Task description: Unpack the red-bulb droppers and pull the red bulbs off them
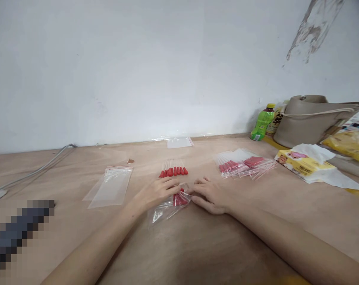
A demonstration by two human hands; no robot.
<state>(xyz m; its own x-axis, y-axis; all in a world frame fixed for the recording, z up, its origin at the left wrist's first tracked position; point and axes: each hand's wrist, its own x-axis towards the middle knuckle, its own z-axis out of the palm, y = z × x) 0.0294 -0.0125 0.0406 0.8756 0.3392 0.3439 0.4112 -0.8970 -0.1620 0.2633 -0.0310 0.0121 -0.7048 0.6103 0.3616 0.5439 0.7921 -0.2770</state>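
Lower centre of frame: clear plastic bag, thin film, glossy and creased, lying on the wood-grain tabletop. Contents: a cluster of red bulbs, smooth and rounded, gathered toward the bag's right end.

Hands: left hand palm down, fingers curved over the bag's upper edge; right hand at its right end, thumb and fingers bent toward the corner. Hands close but apart, a narrow gap between them. Whether either hand pinches the film — cannot tell.

Centre, just beyond the left hand: row of slender clear stems with red bulb ends, side by side, bulbs toward the wearer.

Right of centre: overlapping filled bags, transparent, fanned out, red or pink bulbs and thin stems inside. Left of centre: flat clear bags, two or more, overlapping, red line along the top edge. Near the wall: pale flat packet, red line at its right edge.

Right side: yellow printed tissue box, card, white tissue out of the top; green bottle, yellow cap, upright; beige bag, smooth and soft-sided, with cord. Left side: grey cable, curved, running to the wall. Wall matt white — coating peeled at upper right.
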